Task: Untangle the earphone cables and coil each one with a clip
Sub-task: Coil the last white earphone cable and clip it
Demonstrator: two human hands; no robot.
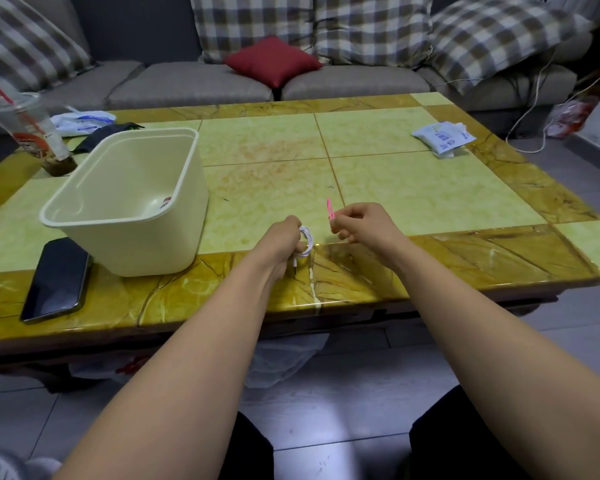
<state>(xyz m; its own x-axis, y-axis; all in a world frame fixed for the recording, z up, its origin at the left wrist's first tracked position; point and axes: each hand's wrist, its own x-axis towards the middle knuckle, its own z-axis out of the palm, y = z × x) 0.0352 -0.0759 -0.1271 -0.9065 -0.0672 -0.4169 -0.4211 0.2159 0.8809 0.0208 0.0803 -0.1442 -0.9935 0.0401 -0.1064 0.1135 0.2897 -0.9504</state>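
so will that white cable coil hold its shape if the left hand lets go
Probably not: the white cable coil is thin loops held only by the left hand, and the pink clip pinched in the right hand is not on it yet. It looks light and floppy; its plug end dangles free.

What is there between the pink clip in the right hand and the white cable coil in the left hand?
Nothing: in the head view only bare table shows between the pink clip and the white cable coil.
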